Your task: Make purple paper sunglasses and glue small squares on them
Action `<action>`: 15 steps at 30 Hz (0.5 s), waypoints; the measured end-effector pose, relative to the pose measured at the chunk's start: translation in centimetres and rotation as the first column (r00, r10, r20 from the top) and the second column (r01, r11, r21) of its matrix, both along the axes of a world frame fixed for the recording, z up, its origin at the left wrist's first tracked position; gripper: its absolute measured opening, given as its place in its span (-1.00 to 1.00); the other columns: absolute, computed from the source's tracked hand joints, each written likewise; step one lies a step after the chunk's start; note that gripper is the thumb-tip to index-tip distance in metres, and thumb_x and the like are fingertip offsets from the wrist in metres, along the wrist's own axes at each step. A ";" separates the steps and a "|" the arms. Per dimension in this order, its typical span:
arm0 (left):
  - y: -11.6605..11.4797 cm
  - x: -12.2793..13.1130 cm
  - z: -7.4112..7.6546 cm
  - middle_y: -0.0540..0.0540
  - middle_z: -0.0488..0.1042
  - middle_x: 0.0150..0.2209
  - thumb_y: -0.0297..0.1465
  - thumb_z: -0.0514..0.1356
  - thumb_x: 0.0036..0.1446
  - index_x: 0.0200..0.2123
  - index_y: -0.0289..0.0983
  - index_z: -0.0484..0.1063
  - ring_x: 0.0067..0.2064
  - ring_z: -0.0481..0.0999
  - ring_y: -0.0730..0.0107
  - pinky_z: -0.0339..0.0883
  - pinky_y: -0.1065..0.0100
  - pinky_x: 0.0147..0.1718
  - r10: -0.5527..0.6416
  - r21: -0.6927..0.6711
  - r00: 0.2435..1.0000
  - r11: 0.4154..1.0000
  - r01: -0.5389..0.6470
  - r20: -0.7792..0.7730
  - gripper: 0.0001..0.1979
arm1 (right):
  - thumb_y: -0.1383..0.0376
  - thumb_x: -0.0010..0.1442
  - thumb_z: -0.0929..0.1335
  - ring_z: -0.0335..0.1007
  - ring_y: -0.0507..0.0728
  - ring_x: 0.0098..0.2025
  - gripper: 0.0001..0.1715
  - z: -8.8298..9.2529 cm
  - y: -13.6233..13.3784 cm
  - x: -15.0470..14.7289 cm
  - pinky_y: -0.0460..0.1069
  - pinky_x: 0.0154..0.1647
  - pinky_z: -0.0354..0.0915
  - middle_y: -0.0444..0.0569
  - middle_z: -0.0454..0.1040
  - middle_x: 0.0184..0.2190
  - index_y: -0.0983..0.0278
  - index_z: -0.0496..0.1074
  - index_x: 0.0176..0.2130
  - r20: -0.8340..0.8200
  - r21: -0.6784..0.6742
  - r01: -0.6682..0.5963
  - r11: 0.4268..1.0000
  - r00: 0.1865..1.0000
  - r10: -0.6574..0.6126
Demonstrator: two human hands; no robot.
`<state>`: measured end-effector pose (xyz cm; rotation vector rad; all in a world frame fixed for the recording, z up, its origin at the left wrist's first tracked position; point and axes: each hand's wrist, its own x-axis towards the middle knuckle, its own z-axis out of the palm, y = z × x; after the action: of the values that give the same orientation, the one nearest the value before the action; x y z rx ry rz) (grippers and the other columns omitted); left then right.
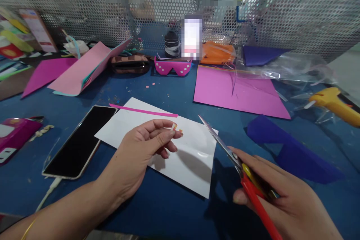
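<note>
My left hand point(140, 150) hovers over a white sheet point(185, 157) on the blue table and pinches a tiny white and orange paper scrap point(174, 127) between thumb and fingertips. My right hand point(281, 198) grips a pair of red-handled scissors point(233, 157). Their blades are nearly together and point up-left toward the scrap, a short gap away from it. A thin pink paper strip point(143, 110) lies along the white sheet's far edge.
A black phone point(80, 140) on a white cable lies left of the sheet. Pink paper point(239, 92), purple paper point(292, 150), pink paper sunglasses point(172, 66), a yellow glue gun point(334, 103) and plastic wrap surround it. Behind a perforated metal screen point(295, 11) sit other people.
</note>
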<state>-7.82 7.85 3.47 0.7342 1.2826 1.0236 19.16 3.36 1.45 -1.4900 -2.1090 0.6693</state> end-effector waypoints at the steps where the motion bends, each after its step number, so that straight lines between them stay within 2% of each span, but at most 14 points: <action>1: 0.0 0.0 0.0 -0.05 0.63 -0.33 -0.33 0.40 0.06 -0.31 -0.24 0.56 -0.47 0.46 0.56 0.32 0.55 -0.49 0.005 0.000 1.000 1.000 -0.005 0.004 -0.85 | 0.15 0.13 0.46 0.62 0.16 -0.14 -0.33 0.0 0.0 0.0 -0.18 -0.37 0.51 -0.07 0.61 -0.04 0.07 0.39 0.22 0.000 -0.001 0.000 1.000 1.000 0.000; 8: 0.0 -0.1 -0.1 0.00 0.62 -0.34 -0.35 0.41 0.04 -0.37 -0.23 0.54 -0.44 0.47 0.58 0.31 0.59 -0.51 0.044 0.021 0.999 0.999 -0.044 -0.017 -0.87 | 0.09 0.11 0.46 0.63 0.18 -0.16 -0.35 0.1 0.1 0.0 -0.15 -0.39 0.52 -0.08 0.61 -0.05 0.06 0.42 0.19 0.004 0.023 0.042 0.999 0.999 -0.042; 15: -0.1 0.0 -0.2 0.02 0.57 -0.37 -0.33 0.38 0.08 -0.38 -0.23 0.55 -0.48 0.42 0.58 0.27 0.57 -0.57 -0.014 0.050 1.000 0.999 0.015 -0.028 -0.89 | 0.08 0.13 0.45 0.63 0.17 -0.15 -0.37 0.1 0.0 0.1 -0.17 -0.40 0.52 -0.09 0.61 -0.04 0.05 0.42 0.18 0.005 0.028 0.021 0.999 1.000 -0.021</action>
<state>-7.83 7.77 3.27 0.7972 1.2779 1.0401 19.21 3.34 1.52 -1.4981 -2.0953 0.6259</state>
